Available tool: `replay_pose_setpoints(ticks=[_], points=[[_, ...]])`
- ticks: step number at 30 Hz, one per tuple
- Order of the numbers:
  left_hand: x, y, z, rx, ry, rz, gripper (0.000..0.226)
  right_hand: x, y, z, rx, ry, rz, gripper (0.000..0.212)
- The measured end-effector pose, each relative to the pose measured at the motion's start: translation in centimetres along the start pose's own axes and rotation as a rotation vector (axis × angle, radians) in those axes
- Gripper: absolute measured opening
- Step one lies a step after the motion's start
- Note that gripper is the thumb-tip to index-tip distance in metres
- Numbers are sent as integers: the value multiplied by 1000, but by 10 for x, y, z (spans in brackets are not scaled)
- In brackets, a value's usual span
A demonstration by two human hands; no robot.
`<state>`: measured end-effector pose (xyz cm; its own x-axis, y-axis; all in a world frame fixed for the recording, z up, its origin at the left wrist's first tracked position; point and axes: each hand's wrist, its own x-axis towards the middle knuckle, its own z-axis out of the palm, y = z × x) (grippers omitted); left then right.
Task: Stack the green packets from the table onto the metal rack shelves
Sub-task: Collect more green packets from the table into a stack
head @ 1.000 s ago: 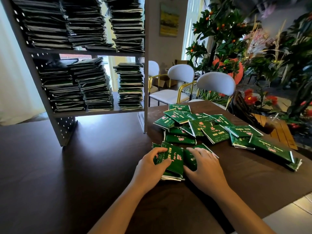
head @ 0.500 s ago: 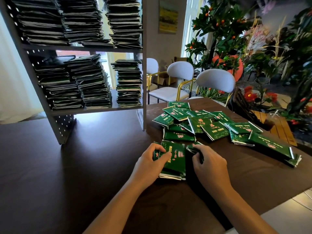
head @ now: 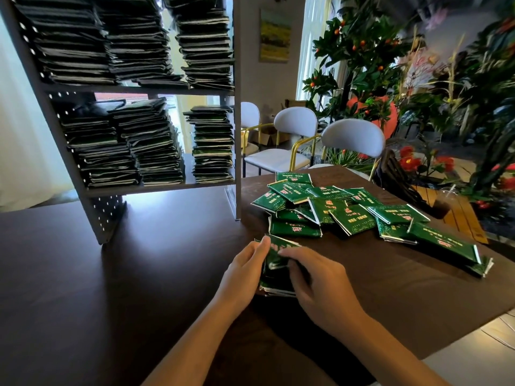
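While loose packets (head: pixel 348 210) litter table (head: pixel 139 274), left hand (head: pixel 242 274) and right hand (head: pixel 320 288) grip packet stack (head: pixel 276 271).

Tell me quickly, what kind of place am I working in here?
Probably a shop or café sitting area used for stocking: a metal rack crammed with packet stacks, white chairs at the dark table, and potted orange trees.

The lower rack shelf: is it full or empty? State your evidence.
Nearly full. The lower shelf holds three tall piles of dark packets; only the right-hand pile stops well short of the shelf above.
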<state>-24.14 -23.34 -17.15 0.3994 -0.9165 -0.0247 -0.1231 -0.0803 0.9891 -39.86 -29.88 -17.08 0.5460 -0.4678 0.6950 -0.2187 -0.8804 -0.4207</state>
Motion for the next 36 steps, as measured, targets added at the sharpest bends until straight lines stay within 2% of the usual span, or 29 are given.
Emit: replay_pose_setpoints(ticks=[3,5,7,12,17,22,26,30,32,36], points=[[1,2,-2,42,4,11,29,-2,-6,0,109,-58,12,23],[1,1,-2,99,-17,15,17,4,0,-3,112,24,126,20],[1,1,-2,82,-23,-1,17,16,16,-8,-12,51,301,19],[1,-1,-1,110,-28,-4,20,37,59,-16,-378,-155,635,52],[3,-4,-1,137,-22,4,19,44,85,-12,-530,-236,776,72],[4,-5,-1,167,-19,3,21,51,93,-8,-557,-236,794,61],[4,-6,-1,158,-28,-7,22,49,90,-12,-696,-193,657,44],[3,-6,-1,154,-27,-1,21,42,81,-21,-749,-157,564,45],[2,-5,0,145,-25,1,19,38,72,-23,-719,-145,539,43],[0,-3,0,153,-19,8,18,27,54,-19,-650,-155,525,25]])
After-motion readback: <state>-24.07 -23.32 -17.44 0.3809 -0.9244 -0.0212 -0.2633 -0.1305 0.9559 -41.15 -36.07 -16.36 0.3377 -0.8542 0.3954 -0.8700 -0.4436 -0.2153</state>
